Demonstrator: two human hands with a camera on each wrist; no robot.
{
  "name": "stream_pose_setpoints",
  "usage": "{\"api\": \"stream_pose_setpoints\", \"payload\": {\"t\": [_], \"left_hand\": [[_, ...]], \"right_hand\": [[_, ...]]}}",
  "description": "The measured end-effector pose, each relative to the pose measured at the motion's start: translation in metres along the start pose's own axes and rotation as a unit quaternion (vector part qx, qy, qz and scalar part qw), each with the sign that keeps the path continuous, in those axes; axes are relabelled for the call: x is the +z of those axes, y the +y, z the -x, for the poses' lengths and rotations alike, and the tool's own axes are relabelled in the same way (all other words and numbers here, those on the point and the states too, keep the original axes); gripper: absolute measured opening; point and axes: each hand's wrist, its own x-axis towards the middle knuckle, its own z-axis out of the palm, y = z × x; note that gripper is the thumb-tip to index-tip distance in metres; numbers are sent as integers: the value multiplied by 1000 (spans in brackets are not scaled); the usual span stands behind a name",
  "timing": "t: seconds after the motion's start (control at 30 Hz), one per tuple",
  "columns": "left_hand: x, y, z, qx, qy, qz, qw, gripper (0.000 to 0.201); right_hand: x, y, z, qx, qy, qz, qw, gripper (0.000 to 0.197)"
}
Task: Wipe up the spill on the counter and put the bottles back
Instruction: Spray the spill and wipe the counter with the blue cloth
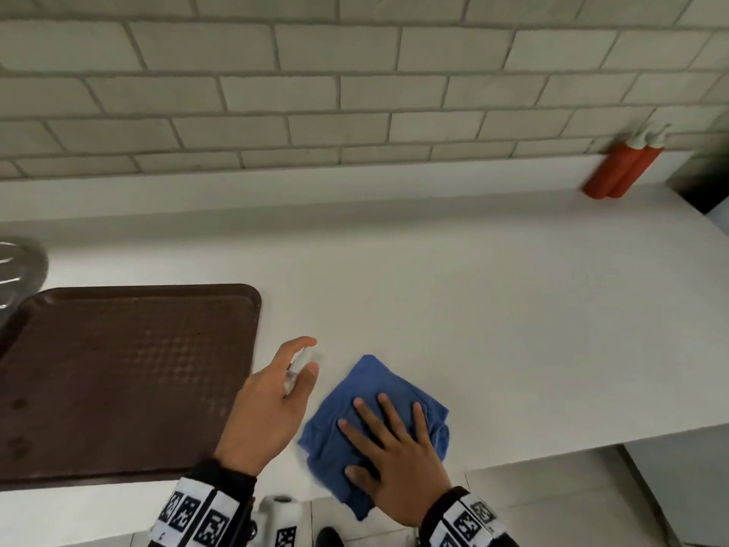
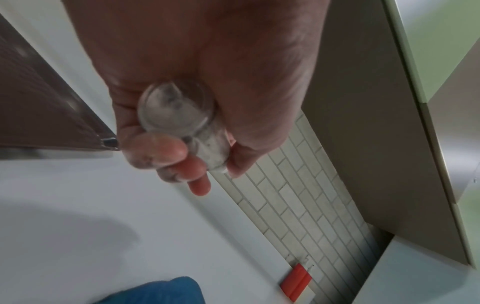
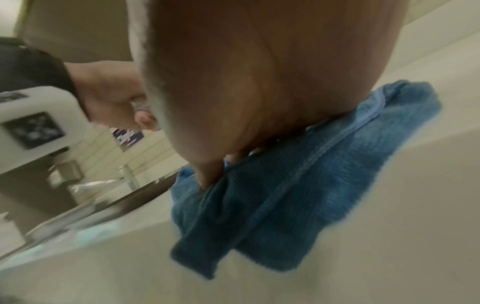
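Clear bottle (image 1: 296, 371) mostly hidden in left hand (image 1: 268, 408) — red bottles (image 1: 623, 163) blurred, caps indistinct.

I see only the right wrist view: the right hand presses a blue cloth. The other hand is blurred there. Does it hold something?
Observer: Yes, the left hand grips a small clear bottle.
Operator: Are other bottles on the counter?
Observer: Two red bottles stand side by side at the tiled wall, far right on the counter.
Operator: And to the left?
Observer: A brown tray lies there, left of the left hand.
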Motion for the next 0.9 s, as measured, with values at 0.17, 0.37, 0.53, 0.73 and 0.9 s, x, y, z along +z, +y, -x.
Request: {"api": "stream_pose_setpoints", "payload": {"t": [0.17,0.37,0.53,0.73,0.9], "left_hand": [[16,20,-17,-5,6,-8,1000,31],[33,44,-28,-28,30,-25,999,30],[60,77,-50,-46,53,-42,997,30],[96,109,-69,-57,69,-40,995,31],[99,111,-73,-89,82,-39,992,31]], "right_hand": [[-20,63,-28,85,-8,-13,996,59],[-53,161,-53,153,3,-59,986,65],[-78,241,-77,183,-19,-69,981,63],[-110,286,-129,181,-38,-64,981,64],[-121,276,-166,148,-47,-49,987,64]]}}
